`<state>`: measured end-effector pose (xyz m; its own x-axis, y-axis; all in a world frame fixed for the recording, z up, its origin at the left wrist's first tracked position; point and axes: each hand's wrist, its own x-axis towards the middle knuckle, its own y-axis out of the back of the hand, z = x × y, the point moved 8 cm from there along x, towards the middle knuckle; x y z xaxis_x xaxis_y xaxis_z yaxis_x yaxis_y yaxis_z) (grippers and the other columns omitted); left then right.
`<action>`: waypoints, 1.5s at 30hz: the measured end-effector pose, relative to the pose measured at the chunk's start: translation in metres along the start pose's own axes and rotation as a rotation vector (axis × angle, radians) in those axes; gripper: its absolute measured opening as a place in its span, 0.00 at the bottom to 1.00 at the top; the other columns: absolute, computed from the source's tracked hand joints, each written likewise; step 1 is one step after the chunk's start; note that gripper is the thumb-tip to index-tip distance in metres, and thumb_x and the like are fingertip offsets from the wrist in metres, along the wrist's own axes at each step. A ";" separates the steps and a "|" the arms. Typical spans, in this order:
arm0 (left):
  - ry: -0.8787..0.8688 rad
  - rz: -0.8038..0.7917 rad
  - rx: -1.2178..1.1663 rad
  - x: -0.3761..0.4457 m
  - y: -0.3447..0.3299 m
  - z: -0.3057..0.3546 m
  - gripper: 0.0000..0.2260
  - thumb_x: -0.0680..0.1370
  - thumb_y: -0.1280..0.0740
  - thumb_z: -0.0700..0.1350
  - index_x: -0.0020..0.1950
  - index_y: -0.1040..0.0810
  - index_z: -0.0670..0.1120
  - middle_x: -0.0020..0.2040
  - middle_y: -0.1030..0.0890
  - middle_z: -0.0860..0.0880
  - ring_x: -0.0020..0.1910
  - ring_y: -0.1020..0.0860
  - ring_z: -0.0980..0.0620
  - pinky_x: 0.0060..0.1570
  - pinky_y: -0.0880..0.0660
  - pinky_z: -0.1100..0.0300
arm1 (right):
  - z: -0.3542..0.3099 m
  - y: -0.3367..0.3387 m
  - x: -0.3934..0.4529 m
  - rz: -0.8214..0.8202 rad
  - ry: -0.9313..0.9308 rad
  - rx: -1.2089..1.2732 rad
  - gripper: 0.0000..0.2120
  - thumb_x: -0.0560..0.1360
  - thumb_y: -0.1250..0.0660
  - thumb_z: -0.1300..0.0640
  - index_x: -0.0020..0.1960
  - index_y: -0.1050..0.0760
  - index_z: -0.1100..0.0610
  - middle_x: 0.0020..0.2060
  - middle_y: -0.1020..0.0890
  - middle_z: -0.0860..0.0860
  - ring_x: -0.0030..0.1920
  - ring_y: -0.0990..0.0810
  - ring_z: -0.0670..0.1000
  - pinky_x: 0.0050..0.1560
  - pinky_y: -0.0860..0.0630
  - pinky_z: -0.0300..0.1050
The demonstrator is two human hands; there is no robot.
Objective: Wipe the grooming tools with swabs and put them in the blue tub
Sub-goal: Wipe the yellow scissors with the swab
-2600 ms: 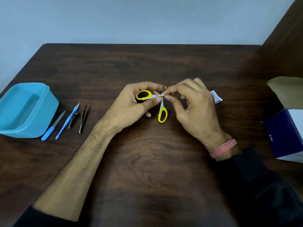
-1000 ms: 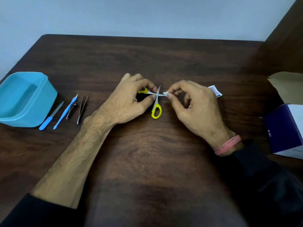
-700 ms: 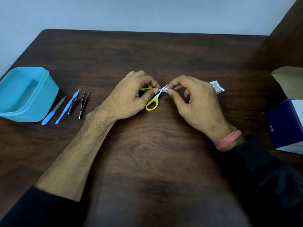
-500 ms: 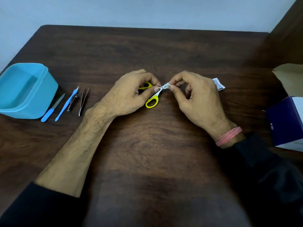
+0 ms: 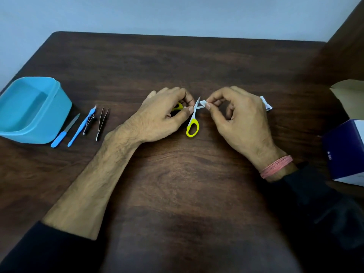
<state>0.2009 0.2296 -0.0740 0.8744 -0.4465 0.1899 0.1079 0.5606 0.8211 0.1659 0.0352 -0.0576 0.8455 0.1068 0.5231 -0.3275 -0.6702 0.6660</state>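
Note:
Small yellow-handled scissors (image 5: 192, 127) are spread wide over the middle of the table. My left hand (image 5: 163, 117) grips one handle near the pivot. My right hand (image 5: 236, 119) pinches a small white swab (image 5: 203, 103) against one blade. The other yellow loop hangs free below the pivot. The blue tub (image 5: 57, 107) stands at the far left with nothing visible in it. Beside it lie a blue nail file (image 5: 65, 131), a blue-handled tool (image 5: 82, 125), a black nail clipper (image 5: 89, 123) partly under it, and steel tweezers (image 5: 102, 123).
A torn white swab wrapper (image 5: 266, 103) lies just behind my right hand. A dark blue and white box (image 5: 344, 150) sits at the right edge, with a tan cardboard flap (image 5: 350, 89) behind it. A wall borders the table's far edge.
The scissor blades have spread open again after being nearly closed half a second ago. My right hand has slid the swab along the blade. The other tools and the tub stay put.

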 end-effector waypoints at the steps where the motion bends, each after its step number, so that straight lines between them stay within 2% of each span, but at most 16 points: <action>1: -0.001 0.004 0.001 0.000 0.000 0.000 0.09 0.84 0.36 0.57 0.59 0.19 0.56 0.46 0.23 0.63 0.51 0.27 0.58 0.64 0.33 0.49 | 0.000 0.000 0.000 0.002 0.000 0.000 0.01 0.80 0.24 0.55 0.52 0.15 0.51 0.44 0.18 0.42 0.37 0.25 0.33 0.42 0.34 0.29; 5: -0.016 0.010 0.006 0.000 0.000 0.002 0.11 0.83 0.36 0.59 0.58 0.19 0.56 0.48 0.21 0.60 0.51 0.28 0.58 0.63 0.34 0.49 | -0.004 0.003 0.000 0.015 0.010 0.003 0.01 0.81 0.24 0.55 0.52 0.15 0.51 0.45 0.18 0.41 0.34 0.26 0.38 0.41 0.31 0.33; 8: -0.043 -0.007 0.006 -0.001 -0.002 0.005 0.11 0.83 0.35 0.60 0.58 0.19 0.57 0.52 0.19 0.59 0.52 0.27 0.57 0.63 0.33 0.47 | -0.007 0.003 0.000 0.011 0.026 0.003 0.01 0.81 0.25 0.55 0.52 0.15 0.51 0.46 0.18 0.41 0.35 0.27 0.37 0.41 0.30 0.38; 11: -0.075 -0.014 0.005 -0.001 -0.004 0.009 0.11 0.84 0.35 0.60 0.58 0.19 0.56 0.53 0.18 0.57 0.54 0.24 0.54 0.61 0.33 0.47 | -0.011 -0.003 -0.001 -0.039 0.063 -0.020 0.02 0.81 0.26 0.57 0.53 0.15 0.52 0.46 0.20 0.41 0.38 0.29 0.35 0.45 0.33 0.37; 14: -0.090 0.005 -0.036 0.000 -0.003 0.009 0.08 0.84 0.33 0.59 0.55 0.20 0.57 0.51 0.20 0.57 0.52 0.24 0.55 0.58 0.31 0.47 | -0.016 -0.007 0.000 -0.054 0.106 -0.060 0.03 0.82 0.26 0.57 0.54 0.15 0.53 0.46 0.18 0.45 0.42 0.34 0.40 0.48 0.34 0.38; 17: -0.110 0.015 -0.069 0.000 -0.003 0.008 0.04 0.83 0.32 0.59 0.53 0.22 0.61 0.51 0.20 0.57 0.50 0.23 0.54 0.54 0.25 0.43 | -0.020 -0.009 -0.002 -0.089 0.164 -0.063 0.04 0.84 0.27 0.56 0.55 0.14 0.53 0.47 0.17 0.46 0.47 0.31 0.44 0.49 0.32 0.40; 20: -0.107 0.027 -0.067 0.001 -0.001 0.005 0.06 0.84 0.32 0.57 0.55 0.19 0.57 0.52 0.20 0.57 0.52 0.21 0.52 0.57 0.22 0.36 | -0.020 -0.008 -0.003 -0.098 0.189 -0.073 0.05 0.84 0.28 0.55 0.56 0.13 0.52 0.48 0.17 0.46 0.49 0.30 0.46 0.49 0.30 0.43; 23: -0.102 0.037 -0.092 0.001 0.001 0.002 0.07 0.84 0.32 0.55 0.55 0.18 0.54 0.51 0.21 0.57 0.51 0.21 0.51 0.57 0.22 0.36 | -0.023 -0.008 -0.006 -0.101 0.204 -0.079 0.04 0.83 0.26 0.55 0.55 0.12 0.51 0.48 0.17 0.46 0.49 0.28 0.48 0.49 0.29 0.43; 25: -0.105 0.035 -0.091 0.001 0.002 0.002 0.07 0.84 0.32 0.56 0.54 0.19 0.54 0.51 0.20 0.57 0.52 0.20 0.50 0.58 0.22 0.35 | -0.024 -0.009 -0.008 -0.114 0.216 -0.087 0.04 0.83 0.25 0.55 0.55 0.12 0.51 0.48 0.17 0.46 0.48 0.26 0.49 0.49 0.29 0.43; 29: -0.118 0.008 -0.076 0.002 0.001 0.004 0.01 0.84 0.31 0.55 0.53 0.21 0.60 0.51 0.18 0.58 0.54 0.20 0.51 0.61 0.23 0.35 | -0.021 -0.006 -0.006 -0.069 0.151 -0.076 0.04 0.82 0.25 0.52 0.52 0.12 0.50 0.45 0.17 0.45 0.45 0.31 0.43 0.47 0.29 0.42; 32: -0.100 0.001 -0.076 0.002 -0.001 0.002 0.02 0.83 0.30 0.54 0.53 0.19 0.58 0.51 0.18 0.58 0.53 0.21 0.52 0.61 0.23 0.37 | -0.024 -0.007 -0.010 -0.088 0.169 -0.073 0.05 0.82 0.26 0.52 0.53 0.13 0.52 0.46 0.17 0.46 0.45 0.32 0.43 0.47 0.31 0.40; 37: -0.113 -0.005 -0.079 0.001 0.000 0.003 0.02 0.83 0.31 0.55 0.51 0.22 0.61 0.49 0.19 0.58 0.51 0.23 0.53 0.59 0.24 0.41 | -0.027 -0.004 -0.010 -0.124 0.217 -0.062 0.06 0.84 0.26 0.51 0.56 0.11 0.51 0.47 0.15 0.46 0.45 0.30 0.43 0.46 0.24 0.47; 39: -0.112 -0.001 -0.088 0.001 0.001 0.002 0.03 0.82 0.31 0.56 0.51 0.21 0.60 0.49 0.19 0.58 0.51 0.23 0.52 0.58 0.24 0.43 | -0.028 -0.006 -0.012 -0.160 0.252 -0.047 0.06 0.85 0.27 0.53 0.57 0.11 0.51 0.48 0.15 0.47 0.45 0.25 0.46 0.47 0.21 0.52; 41: -0.105 0.000 -0.096 0.001 0.001 0.002 0.04 0.82 0.31 0.57 0.50 0.21 0.59 0.49 0.19 0.58 0.51 0.23 0.52 0.58 0.24 0.43 | -0.027 -0.007 -0.012 -0.196 0.275 -0.033 0.07 0.85 0.29 0.55 0.58 0.12 0.52 0.50 0.15 0.48 0.48 0.18 0.52 0.49 0.19 0.56; 45: -0.095 -0.012 -0.094 0.002 0.001 0.002 0.04 0.82 0.30 0.55 0.51 0.19 0.57 0.50 0.18 0.57 0.53 0.21 0.52 0.60 0.23 0.41 | -0.028 -0.005 -0.005 -0.207 0.266 -0.012 0.08 0.86 0.30 0.56 0.60 0.12 0.52 0.52 0.15 0.48 0.49 0.16 0.49 0.49 0.19 0.53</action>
<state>0.2015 0.2280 -0.0717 0.8245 -0.5151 0.2344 0.1655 0.6155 0.7706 0.1518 0.0590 -0.0487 0.7555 0.4288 0.4953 -0.1662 -0.6059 0.7780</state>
